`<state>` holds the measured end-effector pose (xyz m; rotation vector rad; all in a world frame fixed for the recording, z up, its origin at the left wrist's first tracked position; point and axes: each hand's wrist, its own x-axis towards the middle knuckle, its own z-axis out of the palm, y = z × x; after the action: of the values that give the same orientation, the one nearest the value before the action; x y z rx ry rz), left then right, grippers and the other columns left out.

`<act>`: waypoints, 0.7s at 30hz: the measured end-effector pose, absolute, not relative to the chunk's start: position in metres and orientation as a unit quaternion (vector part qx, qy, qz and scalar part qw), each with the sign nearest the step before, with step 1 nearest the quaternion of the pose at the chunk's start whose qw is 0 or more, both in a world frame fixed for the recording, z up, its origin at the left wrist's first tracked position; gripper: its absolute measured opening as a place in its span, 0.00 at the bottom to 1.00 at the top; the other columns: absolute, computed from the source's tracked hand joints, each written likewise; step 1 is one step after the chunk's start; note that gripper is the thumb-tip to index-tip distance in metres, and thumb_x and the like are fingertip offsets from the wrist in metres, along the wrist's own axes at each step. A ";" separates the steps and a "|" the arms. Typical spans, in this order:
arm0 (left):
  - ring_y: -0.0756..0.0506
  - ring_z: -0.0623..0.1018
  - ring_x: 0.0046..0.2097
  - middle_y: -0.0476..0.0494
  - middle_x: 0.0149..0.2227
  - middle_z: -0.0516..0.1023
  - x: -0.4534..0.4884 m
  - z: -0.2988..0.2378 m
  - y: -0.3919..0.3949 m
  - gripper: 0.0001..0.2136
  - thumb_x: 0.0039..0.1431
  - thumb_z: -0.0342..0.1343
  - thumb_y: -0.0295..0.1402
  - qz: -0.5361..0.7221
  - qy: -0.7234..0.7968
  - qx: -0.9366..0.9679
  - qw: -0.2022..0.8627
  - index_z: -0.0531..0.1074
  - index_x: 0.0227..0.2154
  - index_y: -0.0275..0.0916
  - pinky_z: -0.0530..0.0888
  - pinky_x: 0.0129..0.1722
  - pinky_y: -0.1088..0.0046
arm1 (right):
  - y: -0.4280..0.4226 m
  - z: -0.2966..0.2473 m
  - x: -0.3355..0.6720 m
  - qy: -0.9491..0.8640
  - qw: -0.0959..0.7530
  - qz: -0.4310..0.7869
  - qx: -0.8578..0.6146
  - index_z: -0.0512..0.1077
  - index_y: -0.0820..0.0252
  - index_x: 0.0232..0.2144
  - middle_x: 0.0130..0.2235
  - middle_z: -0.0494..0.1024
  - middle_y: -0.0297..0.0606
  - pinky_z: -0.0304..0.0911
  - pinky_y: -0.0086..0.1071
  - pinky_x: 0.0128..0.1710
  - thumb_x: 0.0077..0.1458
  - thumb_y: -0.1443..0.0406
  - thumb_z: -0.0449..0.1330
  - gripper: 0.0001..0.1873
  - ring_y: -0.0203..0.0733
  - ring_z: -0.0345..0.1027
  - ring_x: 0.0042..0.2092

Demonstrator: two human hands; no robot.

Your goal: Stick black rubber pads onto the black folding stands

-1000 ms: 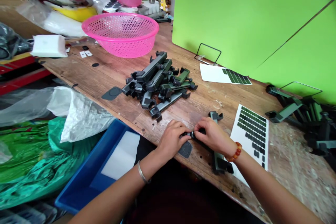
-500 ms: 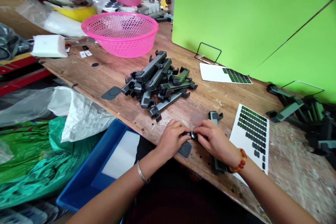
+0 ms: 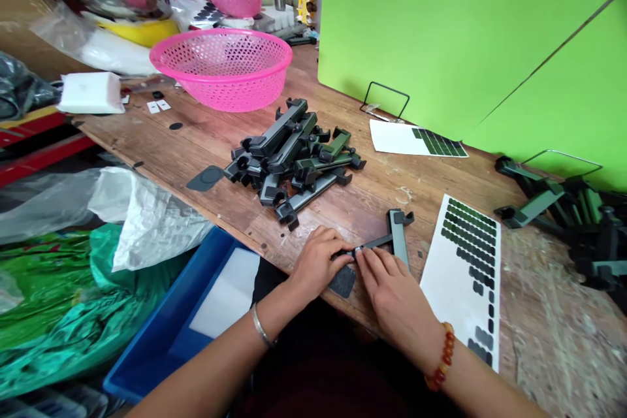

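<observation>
A dark clamp-type holder [image 3: 399, 235], with a grey-green bar and a thin black side arm, lies on the wooden bench in front of me. My left hand [image 3: 316, 264] is closed around the end of that arm. The fingers of my right hand [image 3: 396, 290] are held together, their tips pressed on a small shiny spot at the arm's end; its thumb is hidden. A dark grey pad [image 3: 344, 281] lies on the bench edge between my hands. To the right is a white sheet of dark stickers [image 3: 438, 281], with some gone from their rows.
Several similar holders [image 3: 294, 144] are heaped past my left hand, and more holders [image 3: 539, 206] lie at far right. A pink basket [image 3: 230, 88] stands behind the heap. A green board [image 3: 416, 26] closes off the back. A blue bin [image 3: 161, 333] sits below the bench edge.
My right hand has turned and slid nearer me, its fingers now straighter at the arm's end. More of the holder's bar and side arm shows. My left hand stays about in place.
</observation>
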<state>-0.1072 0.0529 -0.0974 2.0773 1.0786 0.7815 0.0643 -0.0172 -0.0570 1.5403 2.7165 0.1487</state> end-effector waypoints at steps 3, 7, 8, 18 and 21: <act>0.44 0.70 0.41 0.46 0.34 0.74 -0.107 -0.097 0.053 0.07 0.55 0.61 0.30 0.292 0.414 0.797 0.329 0.77 0.37 0.41 0.67 0.45 0.66 | -0.009 -0.062 0.060 0.834 -0.011 0.024 0.551 0.63 0.72 0.56 0.53 0.68 0.56 0.65 0.47 0.47 0.57 0.75 0.49 0.24 0.57 0.60 0.52; 0.44 0.71 0.42 0.46 0.34 0.75 -0.107 -0.093 0.052 0.07 0.54 0.61 0.28 0.293 0.425 0.786 0.341 0.77 0.36 0.41 0.68 0.45 0.65 | 0.006 -0.062 0.053 0.820 -0.051 -0.017 0.570 0.68 0.67 0.51 0.48 0.70 0.52 0.65 0.46 0.48 0.58 0.74 0.49 0.19 0.54 0.60 0.50; 0.44 0.72 0.42 0.46 0.35 0.75 -0.107 -0.089 0.052 0.07 0.54 0.61 0.28 0.300 0.430 0.776 0.351 0.76 0.37 0.41 0.69 0.44 0.66 | 0.009 -0.058 0.054 0.822 -0.065 -0.034 0.565 0.69 0.67 0.49 0.47 0.71 0.51 0.65 0.45 0.49 0.58 0.75 0.49 0.18 0.53 0.61 0.50; 0.39 0.63 0.60 0.40 0.58 0.64 -0.116 -0.035 0.061 0.30 0.49 0.66 0.35 0.373 0.395 0.790 0.284 0.63 0.56 0.47 0.60 0.61 0.57 | 0.039 0.029 0.108 0.776 -0.263 -0.436 0.373 0.69 0.55 0.53 0.55 0.69 0.41 0.64 0.35 0.52 0.58 0.70 0.54 0.20 0.43 0.65 0.54; 0.41 0.71 0.53 0.43 0.49 0.73 -0.118 -0.045 0.065 0.26 0.49 0.65 0.31 0.297 0.412 0.793 0.336 0.66 0.52 0.47 0.67 0.56 0.61 | 0.046 0.027 0.123 0.742 -0.242 -0.507 0.366 0.71 0.57 0.52 0.52 0.73 0.41 0.66 0.35 0.50 0.59 0.67 0.54 0.19 0.43 0.69 0.51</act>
<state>-0.1177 0.0649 -0.0449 2.0684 1.0756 0.7754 0.1232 0.0462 0.0266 1.3676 2.7767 -1.8957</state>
